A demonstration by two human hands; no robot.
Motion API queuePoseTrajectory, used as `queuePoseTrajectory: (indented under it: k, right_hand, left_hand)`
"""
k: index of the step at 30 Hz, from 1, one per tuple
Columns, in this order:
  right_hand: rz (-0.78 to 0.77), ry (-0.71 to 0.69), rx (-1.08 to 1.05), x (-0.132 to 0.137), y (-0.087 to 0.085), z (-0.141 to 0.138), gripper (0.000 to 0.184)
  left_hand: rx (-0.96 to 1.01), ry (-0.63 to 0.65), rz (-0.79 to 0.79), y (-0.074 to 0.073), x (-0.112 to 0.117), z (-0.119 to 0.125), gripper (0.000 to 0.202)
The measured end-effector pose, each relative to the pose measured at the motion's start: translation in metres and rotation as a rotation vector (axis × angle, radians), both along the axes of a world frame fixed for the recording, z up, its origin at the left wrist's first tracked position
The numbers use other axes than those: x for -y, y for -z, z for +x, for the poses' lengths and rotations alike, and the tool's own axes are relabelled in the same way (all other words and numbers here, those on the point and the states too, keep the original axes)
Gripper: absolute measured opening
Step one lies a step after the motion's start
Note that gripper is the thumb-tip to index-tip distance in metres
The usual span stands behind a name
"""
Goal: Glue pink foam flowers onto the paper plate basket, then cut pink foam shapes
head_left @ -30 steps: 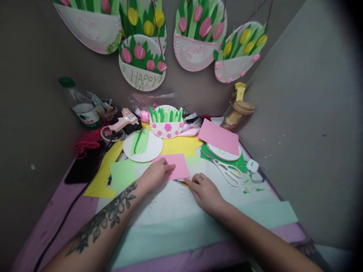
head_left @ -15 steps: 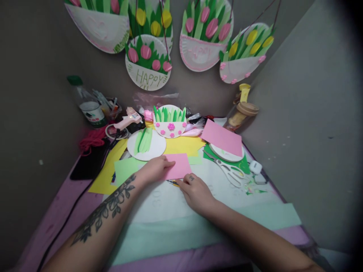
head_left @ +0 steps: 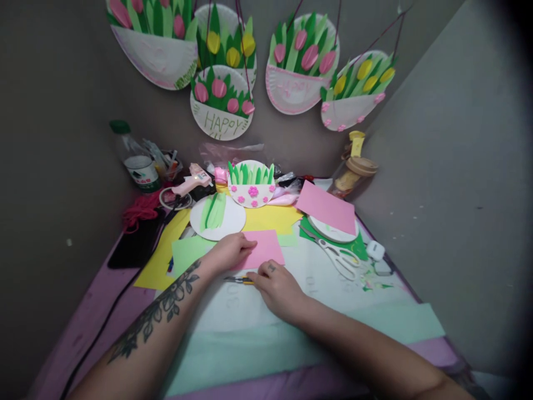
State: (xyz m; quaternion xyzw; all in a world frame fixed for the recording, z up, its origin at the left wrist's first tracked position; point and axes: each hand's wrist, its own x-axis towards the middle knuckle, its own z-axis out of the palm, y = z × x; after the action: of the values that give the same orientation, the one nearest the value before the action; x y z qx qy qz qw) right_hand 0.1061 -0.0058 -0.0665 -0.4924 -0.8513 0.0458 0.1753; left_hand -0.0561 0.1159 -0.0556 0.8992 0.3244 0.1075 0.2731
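Observation:
A sheet of pink paper (head_left: 266,247) lies on the white covering of the table. My left hand (head_left: 233,253) grips its left side, fingers closed and one fingertip on top. Just in front of the paper's near edge, my right hand (head_left: 277,289) has its fingers closed at the end of a slim tool (head_left: 239,280) with a yellow and black grip and grey pointed end; its exact kind is unclear. Behind my left hand sits a white paper plate (head_left: 235,219) with green paper strips (head_left: 214,211) on it. Light green paper (head_left: 189,253) extends under my left wrist.
White-handled scissors (head_left: 339,258) rest on green paper at right, by another pink sheet (head_left: 327,205). A glue gun (head_left: 195,179), bottle (head_left: 139,164) and black phone (head_left: 135,241) are at left. A decorated plate basket (head_left: 252,195) stands behind; several others hang on the wall.
My right hand has drawn the slim tool left and toward me, so more of it shows beside the paper. My left hand stays on the pink paper. The view has tilted slightly upward.

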Motion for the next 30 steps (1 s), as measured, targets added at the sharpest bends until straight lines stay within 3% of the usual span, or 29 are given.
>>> queuePoseTrajectory:
  k: [4,9,12,14,17,19,22,25,30]
  right_hand:
    - [0.072,0.205,-0.086,-0.012,-0.013,0.049,0.032]
    - [0.222,0.576,-0.015,-0.047,-0.032,0.141,0.033]
    - [0.196,0.723,0.090,-0.071,-0.032,0.185,0.033]
    - [0.143,0.765,0.112,-0.082,-0.027,0.196,0.033]
    - [0.148,0.745,0.024,-0.087,-0.015,0.177,0.033]
    - [0.079,0.569,-0.126,-0.087,-0.007,0.148,0.029]
    - [-0.146,0.326,-0.322,-0.085,0.000,0.102,0.035]
    - [-0.285,0.276,-0.446,-0.086,0.000,0.073,0.041]
    - [-0.411,0.316,-0.694,-0.085,-0.003,0.064,0.021]
  left_hand:
    - [0.038,0.004,-0.026,-0.001,-0.001,-0.002,0.031]
    - [0.042,-0.008,-0.078,-0.006,-0.001,-0.003,0.032]
    - [0.005,-0.025,-0.075,-0.009,0.002,-0.003,0.033]
    - [-0.048,-0.035,-0.063,-0.012,0.005,-0.003,0.037]
    - [-0.131,-0.030,-0.080,-0.018,0.011,-0.005,0.055]
    - [-0.165,-0.021,-0.105,-0.022,0.014,-0.005,0.066]
    - [-0.178,-0.020,-0.119,-0.026,0.016,-0.004,0.068]
    - [-0.165,-0.016,-0.117,-0.024,0.018,-0.003,0.064]
    - [-0.049,0.005,-0.089,-0.020,0.025,-0.002,0.051]
